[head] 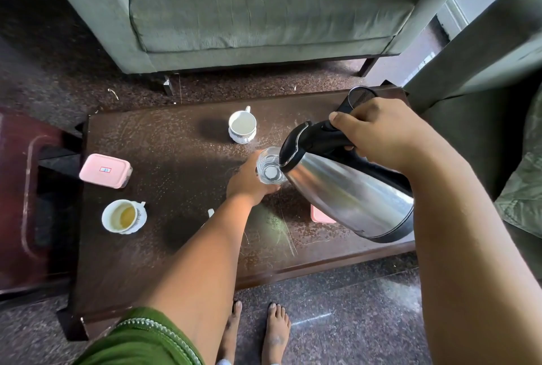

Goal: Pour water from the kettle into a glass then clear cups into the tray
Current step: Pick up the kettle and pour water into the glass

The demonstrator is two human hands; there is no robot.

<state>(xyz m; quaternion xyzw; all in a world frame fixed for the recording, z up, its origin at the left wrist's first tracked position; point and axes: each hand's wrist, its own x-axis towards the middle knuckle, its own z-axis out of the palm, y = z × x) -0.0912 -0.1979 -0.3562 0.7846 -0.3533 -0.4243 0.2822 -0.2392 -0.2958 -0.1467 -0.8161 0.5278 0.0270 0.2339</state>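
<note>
Right hand (378, 132) fingers were wrapped round the handle of the kettle (346, 188), tipped over the glass (271, 166) mid-counter (176, 247); left hand (249, 182) fingers curled round the glass — probably heavy steel, slippery fragile glass, so grip low.

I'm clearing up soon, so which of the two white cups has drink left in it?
The near-left cup, beside the pink box, holds yellowish liquid. The far cup looks empty.
</note>
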